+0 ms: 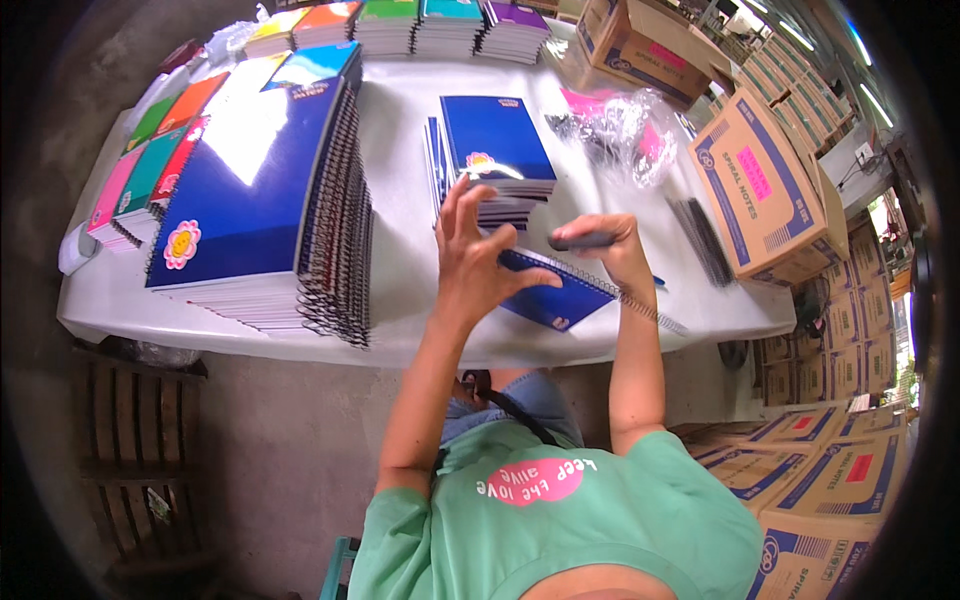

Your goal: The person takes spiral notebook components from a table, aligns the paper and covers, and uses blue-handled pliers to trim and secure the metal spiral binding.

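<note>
A blue-covered notebook lies at the table's near edge. A wire coil runs along its upper edge and sticks out past the right corner. My left hand is over the notebook's left end, with fingers spread and thumb stretched out; I see nothing held in it. My right hand is closed around a dark grey rounded handle, just above the coil; the tool's kind does not show. Behind my hands stands a stack of blue notebooks, whose visible edges show no coil.
A tall stack of coil-bound blue notebooks stands at left, with colored notebook stacks behind. Loose black coils lie at right beside a cardboard box. Crumpled clear plastic sits farther back. A wooden chair is at lower left.
</note>
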Demonstrator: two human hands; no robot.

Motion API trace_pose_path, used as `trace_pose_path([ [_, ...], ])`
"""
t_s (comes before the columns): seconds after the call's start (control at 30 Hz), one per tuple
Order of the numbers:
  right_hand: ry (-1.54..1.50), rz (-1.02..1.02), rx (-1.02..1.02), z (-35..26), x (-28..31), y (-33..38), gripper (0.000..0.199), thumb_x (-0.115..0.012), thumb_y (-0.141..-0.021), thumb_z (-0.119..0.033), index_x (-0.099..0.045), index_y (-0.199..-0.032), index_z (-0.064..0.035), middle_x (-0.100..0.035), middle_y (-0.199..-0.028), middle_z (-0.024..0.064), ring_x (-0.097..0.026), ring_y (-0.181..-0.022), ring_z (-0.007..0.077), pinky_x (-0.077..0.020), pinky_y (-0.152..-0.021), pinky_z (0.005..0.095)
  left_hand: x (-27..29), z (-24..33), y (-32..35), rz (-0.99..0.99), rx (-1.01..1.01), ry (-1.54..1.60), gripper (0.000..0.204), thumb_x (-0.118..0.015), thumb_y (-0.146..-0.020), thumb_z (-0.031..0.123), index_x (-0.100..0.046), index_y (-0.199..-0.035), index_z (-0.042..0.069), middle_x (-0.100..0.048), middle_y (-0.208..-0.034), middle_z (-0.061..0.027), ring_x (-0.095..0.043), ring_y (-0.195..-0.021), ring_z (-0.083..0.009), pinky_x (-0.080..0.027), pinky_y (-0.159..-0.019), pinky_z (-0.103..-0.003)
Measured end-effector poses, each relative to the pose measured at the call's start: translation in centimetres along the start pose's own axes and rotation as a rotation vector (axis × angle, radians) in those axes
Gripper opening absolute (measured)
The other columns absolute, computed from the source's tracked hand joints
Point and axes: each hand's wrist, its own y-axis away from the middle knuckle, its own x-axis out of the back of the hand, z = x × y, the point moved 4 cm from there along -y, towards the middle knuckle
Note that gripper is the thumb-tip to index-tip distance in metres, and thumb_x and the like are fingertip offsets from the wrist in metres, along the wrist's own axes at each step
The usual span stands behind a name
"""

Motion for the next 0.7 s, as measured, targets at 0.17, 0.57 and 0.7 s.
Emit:
trace_pose_path([
  [0.17,0.050,-0.056,0.094,0.4,-0.1,-0.4,0.021,-0.063,-0.062,0.012,-0.071,-0.080,0.0018,-0.069,-0.085,0.0174,-0.066,-0.078,0.0216,-0.0532,-0.075,0.0331,0.0,0.0,-0.1,-0.022,0.014,0.016,0.058,-0.082,-0.039,0.055,-0.062,-0.063,0.006,-0.043,-0.122,-0.0124,-0.026,-0.130,-0.0382,-0.028,-0.103,-0.053],
  [0.57,-0.114,-0.169,0.223,-0.2,-2.0,-0.3,0.027,-0.064,-0.065,0.013,-0.070,-0.090,0.0047,-0.069,-0.088,0.0156,-0.066,-0.085,0.0203,-0.0532,-0.076,0.0300,0.1,-1.3,-0.6,-0.048,0.116,0.066,0.070,-0.085,-0.036,0.056,-0.053,-0.070,0.003,-0.039,-0.122,-0.0163,-0.033,-0.122,-0.0384,-0.034,-0.100,-0.050],
  [0.7,-0.256,0.062,-0.045,1.4,-0.7,0.8,0.030,-0.064,-0.066,0.012,-0.069,-0.094,0.0044,-0.069,-0.092,0.0169,-0.066,-0.087,0.0204,-0.0523,-0.078,0.0292,-0.5,-2.2,-0.1,-0.024,0.179,0.196,0.074,-0.088,-0.035,0.050,-0.048,-0.076,0.003,-0.035,-0.117,-0.0153,-0.049,-0.101,-0.0331,-0.047,-0.085,-0.047],
])
